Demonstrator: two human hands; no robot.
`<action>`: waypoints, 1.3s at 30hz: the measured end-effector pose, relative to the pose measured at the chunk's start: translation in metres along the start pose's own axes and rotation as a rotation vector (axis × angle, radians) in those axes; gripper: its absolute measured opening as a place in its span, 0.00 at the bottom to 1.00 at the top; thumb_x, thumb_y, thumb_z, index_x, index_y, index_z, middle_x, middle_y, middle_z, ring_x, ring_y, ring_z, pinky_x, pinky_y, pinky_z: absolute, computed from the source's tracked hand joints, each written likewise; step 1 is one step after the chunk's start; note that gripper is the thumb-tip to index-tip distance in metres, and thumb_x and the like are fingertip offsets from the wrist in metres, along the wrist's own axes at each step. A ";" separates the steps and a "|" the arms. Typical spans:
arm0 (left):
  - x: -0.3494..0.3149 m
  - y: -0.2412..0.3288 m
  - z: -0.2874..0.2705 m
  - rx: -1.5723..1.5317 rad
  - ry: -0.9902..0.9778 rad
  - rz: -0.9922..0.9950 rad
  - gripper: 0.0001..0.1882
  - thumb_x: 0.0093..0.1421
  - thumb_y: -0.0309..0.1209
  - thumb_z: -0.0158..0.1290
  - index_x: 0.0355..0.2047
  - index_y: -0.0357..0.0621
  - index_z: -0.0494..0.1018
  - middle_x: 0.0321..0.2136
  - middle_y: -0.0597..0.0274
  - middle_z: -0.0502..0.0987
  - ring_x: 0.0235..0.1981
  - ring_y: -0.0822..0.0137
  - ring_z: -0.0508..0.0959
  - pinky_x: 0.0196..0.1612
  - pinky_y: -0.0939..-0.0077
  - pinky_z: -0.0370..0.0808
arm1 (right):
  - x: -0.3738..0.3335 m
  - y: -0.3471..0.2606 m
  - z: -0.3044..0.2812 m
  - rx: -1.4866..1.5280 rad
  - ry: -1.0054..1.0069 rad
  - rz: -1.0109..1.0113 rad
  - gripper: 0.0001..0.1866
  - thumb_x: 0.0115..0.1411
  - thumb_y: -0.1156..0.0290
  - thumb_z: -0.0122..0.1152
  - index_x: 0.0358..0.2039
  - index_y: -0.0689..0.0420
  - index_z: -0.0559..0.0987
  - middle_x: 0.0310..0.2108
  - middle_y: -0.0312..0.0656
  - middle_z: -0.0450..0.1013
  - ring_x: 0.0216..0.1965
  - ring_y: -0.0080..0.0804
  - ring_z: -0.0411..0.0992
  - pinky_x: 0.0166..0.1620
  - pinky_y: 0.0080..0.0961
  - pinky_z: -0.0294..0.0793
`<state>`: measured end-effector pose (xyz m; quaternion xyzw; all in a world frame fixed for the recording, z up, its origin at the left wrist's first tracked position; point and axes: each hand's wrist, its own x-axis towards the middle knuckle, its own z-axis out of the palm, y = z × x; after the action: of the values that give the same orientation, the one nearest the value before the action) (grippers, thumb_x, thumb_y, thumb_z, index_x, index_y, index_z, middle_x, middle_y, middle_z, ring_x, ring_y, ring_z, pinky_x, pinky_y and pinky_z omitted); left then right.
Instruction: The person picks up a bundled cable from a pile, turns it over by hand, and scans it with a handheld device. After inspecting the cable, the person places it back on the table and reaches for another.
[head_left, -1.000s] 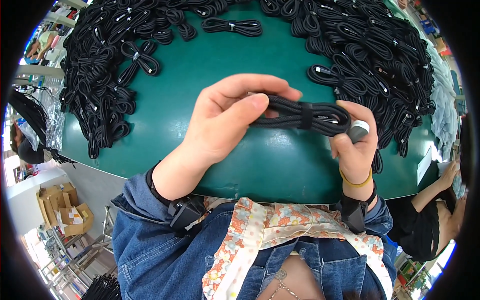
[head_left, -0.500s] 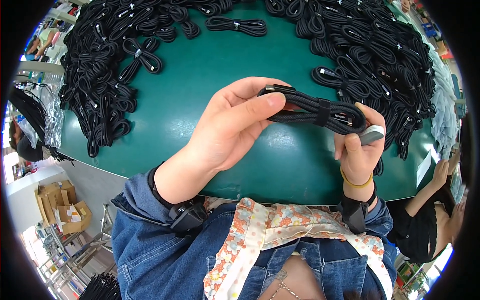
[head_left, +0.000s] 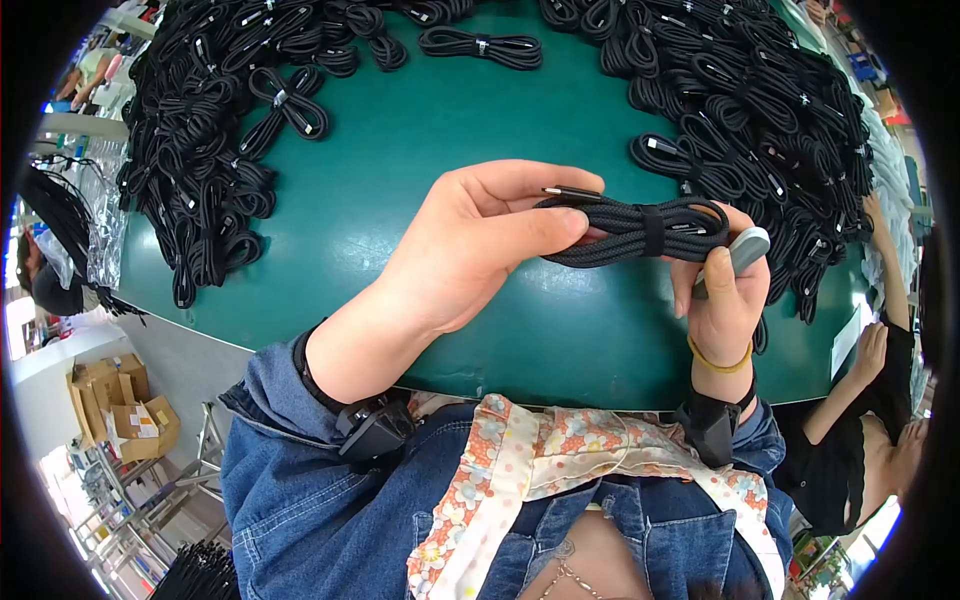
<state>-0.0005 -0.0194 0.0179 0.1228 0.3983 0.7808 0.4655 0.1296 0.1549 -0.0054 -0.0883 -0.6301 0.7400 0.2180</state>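
Note:
A coiled black braided cable (head_left: 610, 222) is stretched level between my two hands above the table, bound at its middle by a black strap (head_left: 653, 231). My left hand (head_left: 455, 245) pinches the left end of the coil between thumb and fingers. A metal-tipped plug (head_left: 572, 193) lies along the top there, beside the fingertips. At the other end, my right hand (head_left: 722, 305) grips the loops with thumb and fingers. That hand also keeps a small grey-and-white object (head_left: 748, 250) with a rounded end tucked in it; its kind is unclear.
Heaps of similar bundled cables lie on the green table (head_left: 450, 125), one pile (head_left: 205, 150) at left and another (head_left: 760, 110) at right. A single bundle (head_left: 480, 46) rests at the far middle. At right, another person's arm (head_left: 850, 385) reaches beside the table. Cardboard boxes (head_left: 125, 410) stand lower left.
The cable bundle has shifted slightly right and turned, hiding more of its right plug. The left plug now sticks up more. The grey-and-white object has tilted steeper. The other person's arms have moved.

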 end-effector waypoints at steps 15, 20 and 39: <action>0.000 0.000 0.005 0.633 0.162 0.272 0.10 0.52 0.26 0.50 0.32 0.31 0.70 0.21 0.65 0.73 0.25 0.82 0.70 0.27 0.90 0.67 | -0.005 -0.009 0.007 -0.270 0.015 -0.078 0.18 0.50 0.71 0.55 0.40 0.66 0.65 0.26 0.37 0.68 0.15 0.13 0.60 0.16 0.07 0.57; 0.001 0.000 0.007 0.463 0.126 0.253 0.14 0.57 0.32 0.43 0.32 0.31 0.70 0.21 0.65 0.73 0.25 0.80 0.70 0.29 0.88 0.67 | -0.005 -0.009 0.002 -0.161 0.014 -0.032 0.19 0.50 0.71 0.55 0.40 0.67 0.66 0.26 0.37 0.68 0.15 0.12 0.59 0.16 0.07 0.56; 0.007 -0.001 0.002 0.434 -0.135 0.255 0.26 0.44 0.16 0.46 0.46 0.34 0.58 0.39 0.49 0.68 0.42 0.64 0.69 0.46 0.74 0.64 | -0.007 -0.010 -0.001 -0.238 0.037 -0.090 0.22 0.50 0.78 0.46 0.47 0.67 0.59 0.33 0.45 0.67 0.12 0.15 0.56 0.15 0.11 0.54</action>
<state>-0.0022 -0.0127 0.0168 0.3208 0.5060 0.7193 0.3516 0.1381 0.1541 0.0032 -0.0989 -0.7126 0.6478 0.2506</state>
